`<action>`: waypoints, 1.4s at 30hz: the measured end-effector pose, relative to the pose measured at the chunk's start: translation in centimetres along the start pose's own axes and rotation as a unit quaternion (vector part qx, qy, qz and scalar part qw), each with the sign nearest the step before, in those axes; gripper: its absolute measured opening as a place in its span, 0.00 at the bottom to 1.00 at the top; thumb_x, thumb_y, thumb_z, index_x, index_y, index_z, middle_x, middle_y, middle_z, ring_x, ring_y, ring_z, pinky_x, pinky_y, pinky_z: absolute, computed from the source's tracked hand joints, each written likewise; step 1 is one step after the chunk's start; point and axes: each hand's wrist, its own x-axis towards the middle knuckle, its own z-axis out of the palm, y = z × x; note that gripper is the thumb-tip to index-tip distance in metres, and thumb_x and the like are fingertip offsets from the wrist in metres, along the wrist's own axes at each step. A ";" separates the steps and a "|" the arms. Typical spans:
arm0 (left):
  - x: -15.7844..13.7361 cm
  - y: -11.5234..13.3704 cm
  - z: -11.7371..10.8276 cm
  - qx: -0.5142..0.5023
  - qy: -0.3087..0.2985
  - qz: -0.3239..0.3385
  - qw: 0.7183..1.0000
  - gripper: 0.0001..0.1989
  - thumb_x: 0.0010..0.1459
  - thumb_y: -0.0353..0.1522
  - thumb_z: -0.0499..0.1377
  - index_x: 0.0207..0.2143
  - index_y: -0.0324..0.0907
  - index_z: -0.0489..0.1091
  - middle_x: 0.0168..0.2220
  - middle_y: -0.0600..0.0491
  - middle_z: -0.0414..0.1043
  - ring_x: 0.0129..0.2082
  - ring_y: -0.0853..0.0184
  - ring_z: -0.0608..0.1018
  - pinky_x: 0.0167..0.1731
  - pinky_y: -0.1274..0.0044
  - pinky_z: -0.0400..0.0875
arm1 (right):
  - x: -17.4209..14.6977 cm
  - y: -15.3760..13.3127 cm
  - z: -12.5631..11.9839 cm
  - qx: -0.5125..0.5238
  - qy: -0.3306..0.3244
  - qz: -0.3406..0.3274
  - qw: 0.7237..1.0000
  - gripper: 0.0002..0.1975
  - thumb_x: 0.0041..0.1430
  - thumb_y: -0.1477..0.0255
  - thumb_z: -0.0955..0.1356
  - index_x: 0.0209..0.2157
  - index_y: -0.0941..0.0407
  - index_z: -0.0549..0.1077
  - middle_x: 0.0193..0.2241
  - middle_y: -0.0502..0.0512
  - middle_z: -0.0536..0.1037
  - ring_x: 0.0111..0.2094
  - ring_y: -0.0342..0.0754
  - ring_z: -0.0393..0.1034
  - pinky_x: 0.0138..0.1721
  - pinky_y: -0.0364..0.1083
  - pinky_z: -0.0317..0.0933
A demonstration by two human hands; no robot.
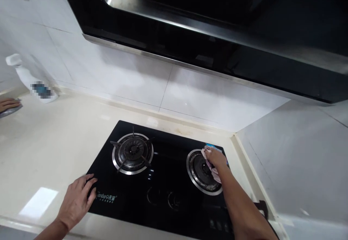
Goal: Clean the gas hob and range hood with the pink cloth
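My right hand (216, 157) is closed on a pale pink cloth (216, 174). It presses the cloth against the far right side of the right burner (198, 171), which has no pot support on it. Spread fingers of my left hand (78, 198) lie on the left edge of the black glass gas hob (165, 153), near the printed brand name. The left burner (133, 153) carries a dark pot support with several prongs. My right forearm covers part of the hob's right side.
A black range hood (190, 44) hangs low above the hob. On the cream counter (54, 142), a white bottle (35, 78) stands at the back left. Another person's hand (9, 104) rests on a grey item there. Something dark (261, 207) lies right of my forearm, beside the wall.
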 end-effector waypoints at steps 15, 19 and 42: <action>-0.1 -0.7 0.4 0.012 -0.022 0.009 1.000 0.16 0.65 0.37 0.50 0.46 0.41 0.74 0.50 0.42 0.73 0.49 0.54 0.74 0.46 0.62 0.71 | -8.4 -6.4 2.8 -0.046 0.035 -0.297 0.953 0.15 0.63 0.67 0.65 0.48 0.55 0.77 0.50 0.60 0.79 0.55 0.56 0.68 0.64 0.56 0.46; 0.1 -0.7 0.3 0.015 -0.022 0.008 1.000 0.16 0.65 0.38 0.50 0.46 0.41 0.74 0.50 0.42 0.74 0.48 0.55 0.75 0.45 0.63 0.71 | -13.0 -4.7 4.6 -0.005 0.093 -0.323 0.942 0.10 0.63 0.69 0.65 0.42 0.53 0.77 0.44 0.58 0.80 0.50 0.55 0.70 0.65 0.58 0.45; 0.4 -0.5 0.7 0.014 -0.020 -0.005 1.000 0.17 0.64 0.38 0.49 0.45 0.41 0.74 0.49 0.41 0.74 0.49 0.51 0.75 0.44 0.62 0.71 | -22.7 4.8 -6.2 0.380 0.203 0.147 0.891 0.24 0.60 0.49 0.58 0.30 0.55 0.71 0.25 0.52 0.73 0.31 0.50 0.66 0.34 0.47 0.62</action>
